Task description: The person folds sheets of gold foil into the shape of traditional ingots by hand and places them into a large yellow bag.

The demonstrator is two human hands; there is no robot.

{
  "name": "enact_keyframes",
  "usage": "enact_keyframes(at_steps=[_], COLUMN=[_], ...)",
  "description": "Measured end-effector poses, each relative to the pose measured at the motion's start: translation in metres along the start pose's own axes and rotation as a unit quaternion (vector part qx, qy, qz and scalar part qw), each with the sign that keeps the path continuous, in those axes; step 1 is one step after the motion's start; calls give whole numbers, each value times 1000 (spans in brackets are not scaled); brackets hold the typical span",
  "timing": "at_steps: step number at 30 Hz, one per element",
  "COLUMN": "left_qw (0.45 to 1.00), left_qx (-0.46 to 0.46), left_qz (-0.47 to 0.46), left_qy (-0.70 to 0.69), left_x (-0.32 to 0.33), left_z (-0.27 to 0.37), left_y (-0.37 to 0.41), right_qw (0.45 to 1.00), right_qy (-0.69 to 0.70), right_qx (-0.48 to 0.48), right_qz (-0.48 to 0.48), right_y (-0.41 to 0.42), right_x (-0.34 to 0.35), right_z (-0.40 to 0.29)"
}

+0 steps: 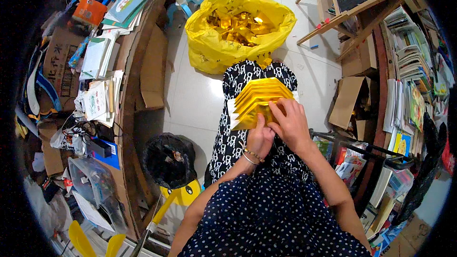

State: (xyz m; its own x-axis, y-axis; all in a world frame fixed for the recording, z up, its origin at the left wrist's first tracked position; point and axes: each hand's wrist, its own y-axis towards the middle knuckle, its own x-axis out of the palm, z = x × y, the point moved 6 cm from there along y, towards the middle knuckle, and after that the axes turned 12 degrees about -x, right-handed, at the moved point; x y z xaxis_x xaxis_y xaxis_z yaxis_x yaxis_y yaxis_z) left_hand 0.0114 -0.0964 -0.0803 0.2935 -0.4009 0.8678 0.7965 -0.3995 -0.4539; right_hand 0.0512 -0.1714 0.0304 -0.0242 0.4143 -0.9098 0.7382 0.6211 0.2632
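Observation:
A fanned stack of folded gold foil paper sheets point(259, 96) with white edges lies across my lap, over black-and-white patterned trousers point(228, 146). My left hand point(260, 134) grips the near edge of the stack, thumb on top of the foil; beads and a pale bangle circle that wrist. From the right, my right hand point(289, 121) touches the top sheet with bent fingers, its fingertips close to the left thumb. Beyond my knees, a yellow plastic bag point(214, 55) stands wide at the mouth, holding many shiny gold foil pieces point(242, 25).
A black-lined bin point(169, 160) stands at my left, beside a desk point(132, 53) piled with papers and boxes. On the right are a wooden easel point(330, 25), a cardboard box point(348, 101), shelves of books point(410, 64) and a black metal rack point(360, 146).

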Motion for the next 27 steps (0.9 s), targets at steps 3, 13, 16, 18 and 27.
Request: enact_keyframes(at_steps=[3,13,16,18,27], left_qw=[1000,1000,1000,1000,981], left_qx=[-12,-23,-17,-14,-152], left_qz=[3,3,7,0,88], left_qy=[1,1,-3,-3,79], left_x=[-4,-10,-8,-5,-23], left_z=[-2,-6,-5,-4,-9], left_y=[1,3,2,0,-46], right_qw=[1000,999,1000,1000,997], right_qy=[-5,-21,-16,-14,-11], right_qx=[-5,-7,-4,-6,-24], right_qz=[13,26,10,13,78], right_y=[-1,-1,0,-1,-11], right_x=[1,2,4,4,1], right_z=[-2,-5,-4,-4,-8])
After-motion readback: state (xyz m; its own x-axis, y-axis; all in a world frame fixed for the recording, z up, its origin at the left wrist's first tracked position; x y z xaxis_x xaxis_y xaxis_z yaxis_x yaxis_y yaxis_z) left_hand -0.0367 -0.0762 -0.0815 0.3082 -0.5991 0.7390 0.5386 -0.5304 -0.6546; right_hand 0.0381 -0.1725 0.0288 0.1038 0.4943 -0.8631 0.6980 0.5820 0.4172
